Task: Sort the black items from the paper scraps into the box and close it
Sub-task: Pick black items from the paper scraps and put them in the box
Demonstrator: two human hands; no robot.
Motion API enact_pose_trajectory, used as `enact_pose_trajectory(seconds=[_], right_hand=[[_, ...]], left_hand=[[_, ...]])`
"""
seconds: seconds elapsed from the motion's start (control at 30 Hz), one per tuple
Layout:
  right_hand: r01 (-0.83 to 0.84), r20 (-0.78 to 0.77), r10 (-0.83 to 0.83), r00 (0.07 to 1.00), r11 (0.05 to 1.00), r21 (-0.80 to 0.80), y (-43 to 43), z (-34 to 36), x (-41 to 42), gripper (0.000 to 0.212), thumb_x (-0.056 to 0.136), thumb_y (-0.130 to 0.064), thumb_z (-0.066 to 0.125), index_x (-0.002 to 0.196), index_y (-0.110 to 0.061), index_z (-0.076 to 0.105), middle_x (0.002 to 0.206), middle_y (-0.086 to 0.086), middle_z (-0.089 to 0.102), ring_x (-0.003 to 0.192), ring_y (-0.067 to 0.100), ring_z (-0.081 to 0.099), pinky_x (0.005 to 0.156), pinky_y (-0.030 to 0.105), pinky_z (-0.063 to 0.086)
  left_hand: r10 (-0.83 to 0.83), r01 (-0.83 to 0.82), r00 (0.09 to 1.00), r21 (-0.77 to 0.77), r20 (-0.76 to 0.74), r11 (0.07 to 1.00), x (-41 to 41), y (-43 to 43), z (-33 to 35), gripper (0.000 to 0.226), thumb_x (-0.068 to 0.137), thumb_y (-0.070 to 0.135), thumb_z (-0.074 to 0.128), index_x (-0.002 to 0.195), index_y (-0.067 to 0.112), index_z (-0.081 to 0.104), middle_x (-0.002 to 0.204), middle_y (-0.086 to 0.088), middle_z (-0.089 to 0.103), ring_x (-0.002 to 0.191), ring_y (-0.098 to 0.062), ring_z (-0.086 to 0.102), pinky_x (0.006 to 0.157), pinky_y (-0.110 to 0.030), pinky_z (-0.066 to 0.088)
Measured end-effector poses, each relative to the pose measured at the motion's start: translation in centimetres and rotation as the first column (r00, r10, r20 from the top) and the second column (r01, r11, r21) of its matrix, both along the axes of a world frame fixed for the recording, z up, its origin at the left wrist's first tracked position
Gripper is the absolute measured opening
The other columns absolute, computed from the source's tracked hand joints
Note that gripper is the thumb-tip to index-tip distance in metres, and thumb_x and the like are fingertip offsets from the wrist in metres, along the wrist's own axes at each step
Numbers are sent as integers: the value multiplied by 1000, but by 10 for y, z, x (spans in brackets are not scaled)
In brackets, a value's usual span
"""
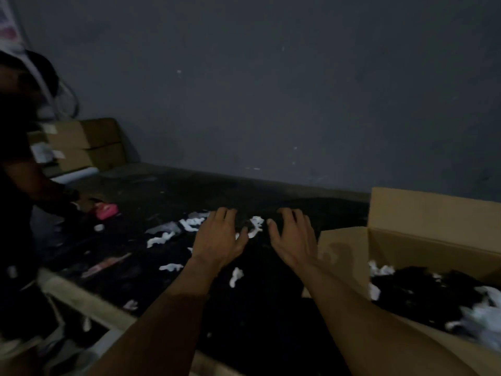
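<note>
A dark heap of black items (252,289) covers the table, with white paper scraps (162,238) scattered over it. My left hand (221,237) and my right hand (292,237) reach side by side over the far part of the heap, fingers spread and bent downward onto it; their tips are lost in the dark. A scrap (256,225) lies between the two hands. The open cardboard box (433,213) stands at the right, flaps up, holding black items and some white scraps (379,270).
Another person (19,185) stands at the left edge, a hand near a pink object (107,211). Stacked cardboard boxes (86,145) sit at the back left against a grey wall. The table's pale front rim (89,299) runs diagonally.
</note>
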State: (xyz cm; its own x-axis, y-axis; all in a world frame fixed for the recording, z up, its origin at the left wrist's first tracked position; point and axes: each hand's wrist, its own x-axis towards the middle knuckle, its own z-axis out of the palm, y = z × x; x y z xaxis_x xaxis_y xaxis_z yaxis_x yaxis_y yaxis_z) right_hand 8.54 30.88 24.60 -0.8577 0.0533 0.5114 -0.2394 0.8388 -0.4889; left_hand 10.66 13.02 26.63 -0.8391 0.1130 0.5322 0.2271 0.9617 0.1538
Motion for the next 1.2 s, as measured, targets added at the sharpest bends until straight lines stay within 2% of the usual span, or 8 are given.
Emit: enact_pose_trajectory(seconds=[0.17,0.37,0.5,0.57,0.83,1.0,1.1,1.2], right_hand=[[-48,2,48,999,999,1,-101,-17,8,39,93,-44,49,122,-18,53,125,12,52,113,31,48,91,43,45],[-55,140,42,989,995,87,-174,-52,14,40,94,-45,44,123,-19,51,126,10,51,113,28,48,90,42,45],[-90,226,55,972,985,147,-191,-78,9,41,95,-47,42,126,-20,47,130,8,47,115,24,47,92,40,44],[-86,269,43,962,985,151,-193,-90,1,42,95,-48,41,127,-21,47,131,7,47,116,23,46,93,40,44],[-47,255,11,967,990,135,-187,-108,-82,39,96,-45,41,125,-20,48,128,8,49,113,25,47,91,40,44],[-23,247,-8,969,992,125,-170,-126,-132,39,95,-43,43,125,-19,51,127,9,51,112,27,48,89,41,44],[-14,280,-25,960,991,136,-164,-151,-145,36,94,-41,47,121,-18,55,123,12,54,110,31,49,86,44,45],[-3,342,-60,938,983,183,-164,-187,-139,37,90,-43,49,119,-20,57,123,11,53,111,33,47,86,46,44]], left_hand=[[48,-48,999,19,-4,999,7,-101,-13,50,89,43,52,121,6,56,114,-14,59,106,-32,55,88,-41,47],[86,-88,984,10,155,996,12,-176,-56,54,93,47,44,134,12,45,130,-8,51,119,-23,48,99,-36,42],[55,-59,975,13,216,998,6,-200,-91,53,88,45,40,117,4,58,106,-13,60,92,-28,60,78,-38,53],[47,-45,976,-12,211,999,-2,-206,-107,53,87,44,39,113,3,60,101,-14,62,86,-27,60,72,-38,54],[19,-14,988,-39,150,999,-83,-195,-120,50,90,42,40,120,5,57,109,-11,61,93,-22,61,80,-33,53],[4,-14,983,51,185,999,-144,-169,-123,40,93,33,53,123,7,52,117,-9,57,105,-22,56,89,-30,45],[27,-43,987,96,157,994,-163,-159,-148,37,88,33,49,112,6,57,104,-13,61,95,-31,58,85,-41,47],[86,-98,962,33,258,995,-161,-162,-189,34,84,32,42,106,11,55,102,-13,59,96,-36,54,90,-50,43]])
